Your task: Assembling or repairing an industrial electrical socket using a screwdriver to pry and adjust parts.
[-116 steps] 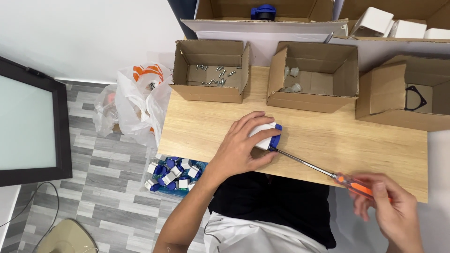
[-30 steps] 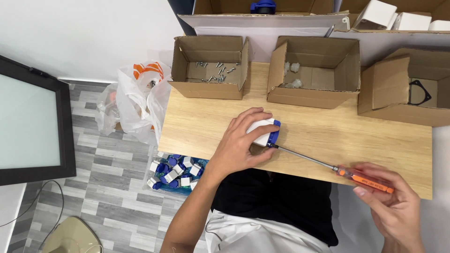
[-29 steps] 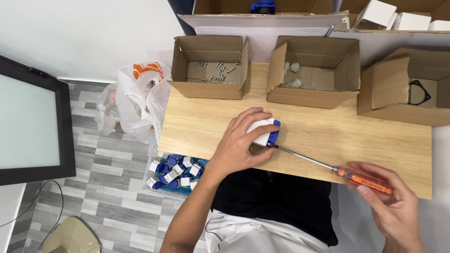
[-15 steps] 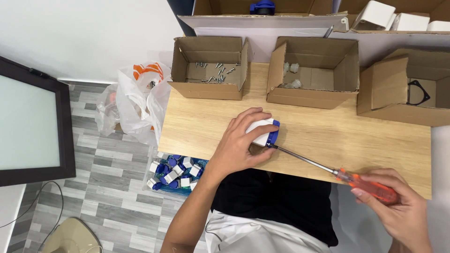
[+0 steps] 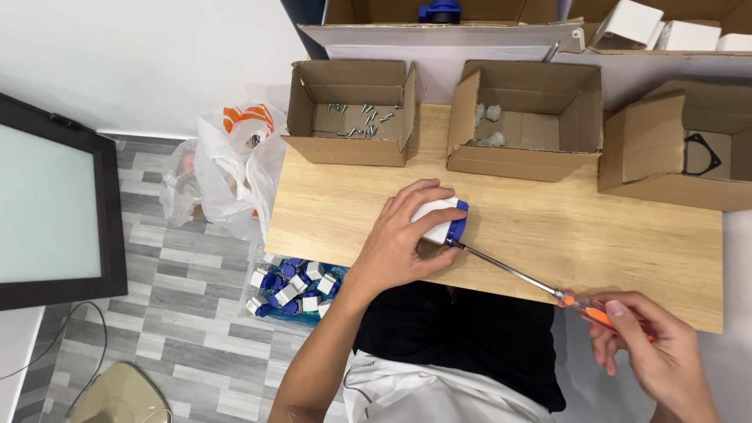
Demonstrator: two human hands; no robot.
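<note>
A clear floor bin of small blue-and-white plastic parts (image 5: 291,287) sits at 8 o'clock from the left hand (image 5: 403,239). That hand clamps a white plastic block with a blue end (image 5: 442,222) onto the light wooden tabletop (image 5: 595,227). At 4 o'clock, the right hand (image 5: 654,348) grips an orange-handled metal screwdriver (image 5: 548,288), tip touching the block.

Most of the white and blue part (image 5: 443,220) sits under the left hand (image 5: 399,243), so its shape is anyone's guess, and the screwdriver handle (image 5: 599,313) is mostly buried in the right hand (image 5: 654,352), which the bottom edge cuts off. The bits in the middle cardboard box (image 5: 526,117) are too small and pale to make out. The top row of boxes (image 5: 439,12) and the monitor (image 5: 55,204) run out of frame.
</note>
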